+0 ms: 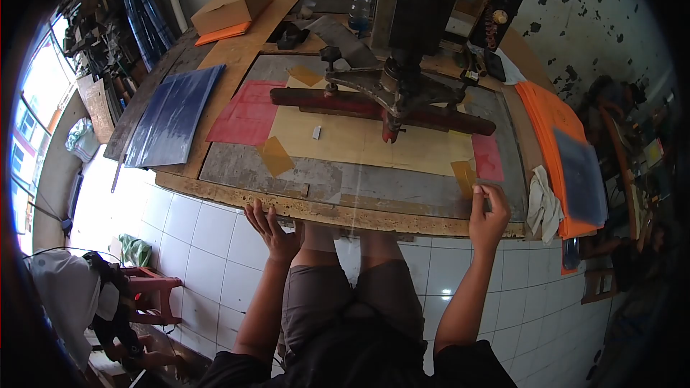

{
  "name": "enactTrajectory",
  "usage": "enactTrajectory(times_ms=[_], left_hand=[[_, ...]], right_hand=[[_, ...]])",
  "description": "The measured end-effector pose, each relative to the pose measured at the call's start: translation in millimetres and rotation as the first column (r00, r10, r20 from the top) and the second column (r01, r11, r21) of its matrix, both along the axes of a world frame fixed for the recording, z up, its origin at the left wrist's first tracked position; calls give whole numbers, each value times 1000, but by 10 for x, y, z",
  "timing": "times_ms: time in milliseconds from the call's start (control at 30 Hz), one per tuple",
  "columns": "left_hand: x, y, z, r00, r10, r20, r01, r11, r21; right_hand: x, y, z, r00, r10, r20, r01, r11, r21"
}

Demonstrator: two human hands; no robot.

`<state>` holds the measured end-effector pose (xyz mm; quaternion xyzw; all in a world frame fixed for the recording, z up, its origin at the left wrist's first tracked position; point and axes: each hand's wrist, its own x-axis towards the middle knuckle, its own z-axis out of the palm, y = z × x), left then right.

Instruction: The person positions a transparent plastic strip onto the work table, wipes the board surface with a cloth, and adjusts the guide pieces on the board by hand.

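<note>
My left hand (pixel 272 231) rests with spread fingers against the table's wooden front edge (pixel 345 213). Near the right front of the metal plate (pixel 237 167), my right hand (pixel 490 214) has thumb and fingertips pinched close to a strip of amber tape (pixel 463 178); what is between them, if anything, is too small to tell. A yellow sheet (pixel 345 142) lies on the plate, with red sheets (pixel 243 111) at its sides and more amber tape (pixel 275 156) at its left corner. A small pale piece (pixel 316 132) sits on the yellow sheet.
A heavy press with a red bar (pixel 424 113) stands over the sheet. Clear plastic sheets (pixel 172 118) lie left; orange sheets (pixel 550 151) and a white cloth (pixel 544 205) lie right. Behind are a cardboard box (pixel 231 7) and a bottle (pixel 361 1). Another person's hands show lower left.
</note>
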<state>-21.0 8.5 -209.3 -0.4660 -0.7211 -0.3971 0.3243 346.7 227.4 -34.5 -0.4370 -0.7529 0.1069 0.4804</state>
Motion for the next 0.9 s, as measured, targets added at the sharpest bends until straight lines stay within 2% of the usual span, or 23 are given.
enactTrajectory(times_ms=[733,833,900], left_hand=[[25,-3,67,998,-53,19,52,997,54],[71,-149,366,999,-43,7,43,999,30],[57,-286,790,993,-84,84,85,996,-6]], right_hand=[[13,12,-16,1000,-11,11,11,1000,-16],[12,42,20,996,37,82,-34,999,-38],[-12,79,99,979,82,187,-85,996,10]])
